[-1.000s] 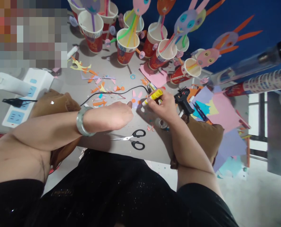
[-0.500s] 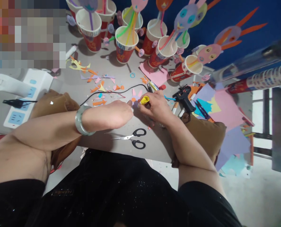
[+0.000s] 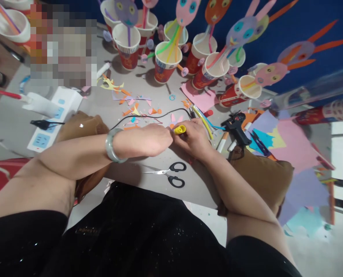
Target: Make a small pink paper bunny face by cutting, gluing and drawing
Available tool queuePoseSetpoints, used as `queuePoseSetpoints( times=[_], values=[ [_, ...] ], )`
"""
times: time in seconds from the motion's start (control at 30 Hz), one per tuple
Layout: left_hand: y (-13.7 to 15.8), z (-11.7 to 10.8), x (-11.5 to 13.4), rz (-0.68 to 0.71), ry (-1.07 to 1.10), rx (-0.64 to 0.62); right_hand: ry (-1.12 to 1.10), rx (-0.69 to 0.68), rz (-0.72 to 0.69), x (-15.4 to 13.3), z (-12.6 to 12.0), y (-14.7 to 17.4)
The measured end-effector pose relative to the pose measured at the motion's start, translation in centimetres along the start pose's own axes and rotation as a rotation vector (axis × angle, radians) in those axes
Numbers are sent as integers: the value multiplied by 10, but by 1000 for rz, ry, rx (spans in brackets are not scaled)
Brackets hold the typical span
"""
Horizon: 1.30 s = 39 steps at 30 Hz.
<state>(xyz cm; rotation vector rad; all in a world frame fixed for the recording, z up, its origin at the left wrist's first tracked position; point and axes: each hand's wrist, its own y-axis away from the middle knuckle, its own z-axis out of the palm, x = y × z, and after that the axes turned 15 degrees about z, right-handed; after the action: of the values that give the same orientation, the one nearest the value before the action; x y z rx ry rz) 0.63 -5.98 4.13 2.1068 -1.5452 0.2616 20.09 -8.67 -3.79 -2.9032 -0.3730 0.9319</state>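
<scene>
My right hand (image 3: 193, 140) is closed around a marker whose hollow-looking yellow end (image 3: 179, 129) points up out of the grip. Against it, my left hand (image 3: 152, 140) has its fingers curled in, with a green bangle (image 3: 112, 145) on the wrist. Its fingertips are hidden, so what they pinch cannot be seen. Just beyond both hands lies a small paper cutout (image 3: 175, 117) with pink ear shapes, partly covered by them. Scissors with black handles (image 3: 171, 174) rest on the table nearer to me.
Several paper cups (image 3: 168, 61) with straws and paper faces stand along the back. A glue gun (image 3: 236, 129) lies right of my right hand, its cord running across paper scraps (image 3: 135, 111). Brown cushions (image 3: 260, 175) flank my arms. A power strip (image 3: 54, 119) is at left.
The view has shifted, so everything sits further right in the picture. My hands have come closer together, and the cutout between them is more covered. The scissors stay on the table.
</scene>
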Motion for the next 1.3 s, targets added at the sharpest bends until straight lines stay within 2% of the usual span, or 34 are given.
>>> queuePoseSetpoints(
  times=[0.07,0.13,0.23,0.4,0.53,0.7,0.87,1.0,1.13,1.3],
  values=[
    [-1,-4,2,-46,-28,-121,30,-7,-37,2,0,-1],
    [-2,-7,5,-48,-35,-153,57,-16,-51,4,-3,-2],
    [-2,-8,5,-18,-41,-124,70,-18,-19,5,-9,-1],
    [-2,-3,3,-44,-48,-145,-7,77,40,3,-4,1],
    [-1,-1,1,-14,-54,-118,-29,-1,42,1,-2,-2],
    [0,6,-6,41,-120,-121,-44,-45,137,7,-25,-3],
    [1,10,-10,57,-132,-87,-164,49,233,9,-41,-2],
    [0,2,-3,-2,-99,-126,-142,58,150,6,-28,-1],
    [-1,-6,4,-68,-59,-198,-54,2,45,3,-10,-2],
    [1,-6,4,-59,-26,-155,27,-64,17,2,-8,-3]
  ],
)
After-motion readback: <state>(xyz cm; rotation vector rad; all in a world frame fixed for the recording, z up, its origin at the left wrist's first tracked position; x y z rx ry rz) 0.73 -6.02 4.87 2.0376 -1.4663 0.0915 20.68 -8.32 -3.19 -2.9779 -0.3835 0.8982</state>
